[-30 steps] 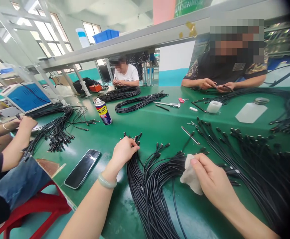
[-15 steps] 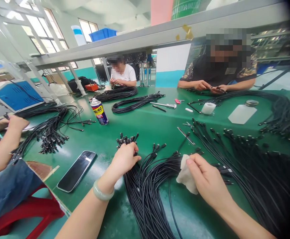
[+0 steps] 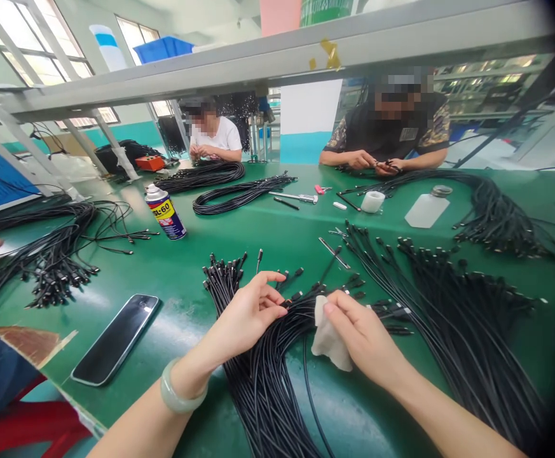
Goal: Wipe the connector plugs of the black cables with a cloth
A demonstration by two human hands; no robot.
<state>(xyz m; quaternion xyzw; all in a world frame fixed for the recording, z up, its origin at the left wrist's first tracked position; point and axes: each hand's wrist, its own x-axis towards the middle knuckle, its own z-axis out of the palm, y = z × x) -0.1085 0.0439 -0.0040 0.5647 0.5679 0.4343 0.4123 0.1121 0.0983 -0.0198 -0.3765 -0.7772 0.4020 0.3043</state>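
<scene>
My left hand [image 3: 253,312], centre of frame: fingers half curled, index raised, thumb and fingertips at a cable end; whether they grip it I cannot tell. Bangle [image 3: 182,389], pale green, on that wrist.

My right hand [image 3: 367,337], right of centre: thumb and fingers closed on a cloth [image 3: 330,343], off-white, crumpled, hanging beside the cables.

Cables [image 3: 267,401], black, one bundle: lower centre, running off the bottom edge; plug ends fanned at centre and pointing away from me, some bent to the right.

Further cables: right heap [image 3: 449,305], right of frame; left heap [image 3: 62,261], left of frame; coil [image 3: 239,196], upper centre.

Also on the green table [image 3: 186,280]: phone [image 3: 115,340], lower left; spray can [image 3: 166,215], upright, left of centre; caliper [image 3: 306,198], upper centre; bottle [image 3: 427,211], upper right.

Two co-workers, upper frame: one in a white shirt [image 3: 224,137], one in a dark shirt [image 3: 377,130].
</scene>
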